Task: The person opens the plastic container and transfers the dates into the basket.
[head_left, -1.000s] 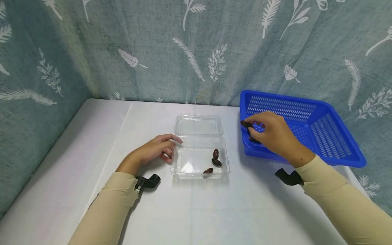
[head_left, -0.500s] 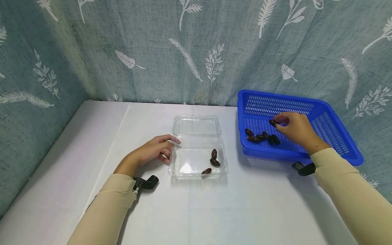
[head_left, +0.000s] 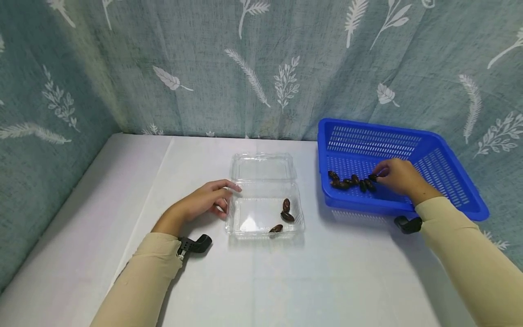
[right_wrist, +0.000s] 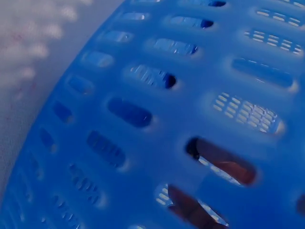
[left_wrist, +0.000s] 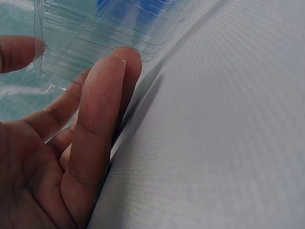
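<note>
In the head view my right hand (head_left: 398,177) is inside the blue plastic basket (head_left: 367,204), pinching a dark brown date (head_left: 373,177) between its fingertips. Several more dates (head_left: 354,179) lie grouped along the basket's near left side. My left hand (head_left: 206,200) rests at the left edge of a clear plastic clamshell box (head_left: 253,213), its index finger over the rim. In the left wrist view, that hand's fingers lie loosely against the clear box wall (left_wrist: 71,47). The right wrist view shows the basket's slotted wall (right_wrist: 157,109), with parts of fingers visible through the slots.
The clamshell's lid (head_left: 263,167) lies folded back behind its base. Three dates sit in the base, two of them together (head_left: 287,211) and one (head_left: 276,228) by the front wall. A white cloth (head_left: 286,281) covers the table, and a leaf-patterned curtain (head_left: 212,68) hangs behind.
My right hand has moved right from the basket's left side, uncovering the dates there, then slightly lower toward the group with a date in its fingertips. My left hand stays put.
</note>
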`<act>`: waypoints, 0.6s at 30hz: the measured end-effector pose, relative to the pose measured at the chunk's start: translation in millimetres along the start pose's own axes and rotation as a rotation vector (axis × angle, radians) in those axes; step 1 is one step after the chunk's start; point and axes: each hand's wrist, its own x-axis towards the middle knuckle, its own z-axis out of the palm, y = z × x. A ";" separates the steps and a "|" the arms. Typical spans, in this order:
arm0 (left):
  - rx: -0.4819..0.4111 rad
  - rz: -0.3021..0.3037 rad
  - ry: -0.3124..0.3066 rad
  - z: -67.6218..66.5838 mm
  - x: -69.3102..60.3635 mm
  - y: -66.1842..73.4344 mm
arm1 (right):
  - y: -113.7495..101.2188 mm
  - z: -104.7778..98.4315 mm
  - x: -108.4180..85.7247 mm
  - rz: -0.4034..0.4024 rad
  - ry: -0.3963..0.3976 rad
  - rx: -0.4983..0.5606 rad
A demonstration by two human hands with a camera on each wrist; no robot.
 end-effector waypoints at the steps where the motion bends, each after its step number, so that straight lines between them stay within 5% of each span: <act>1: 0.001 -0.001 -0.001 0.1 -0.2 -0.2 | 0.3 0.3 0.2 -0.001 -0.001 -0.007; 9: -0.009 0.008 0.007 2.4 0.2 -0.7 | -2.8 2.2 -0.6 -0.031 0.038 -0.028; 18: 0.005 0.011 0.015 3.6 -1.1 -1.6 | -56.3 -2.5 -25.1 -0.165 0.328 0.075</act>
